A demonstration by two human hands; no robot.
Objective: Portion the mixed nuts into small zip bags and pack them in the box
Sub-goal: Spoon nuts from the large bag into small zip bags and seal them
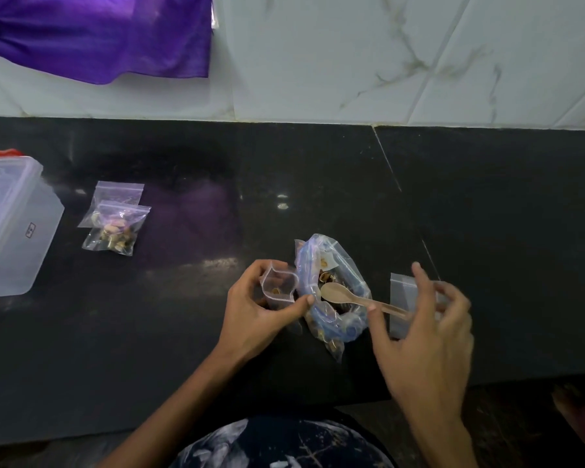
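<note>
Head: dark counter (487, 214), white marble-tiled wall (352, 55).

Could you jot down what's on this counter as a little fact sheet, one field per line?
Left hand: holds a small zip bag open, a few nuts inside
Right hand: holds a wooden spoon over the big nut bag
Filled bags: two, overlapping, left on the counter
Spare bags: flat, behind the right hand
Box: clear plastic, far left
</note>
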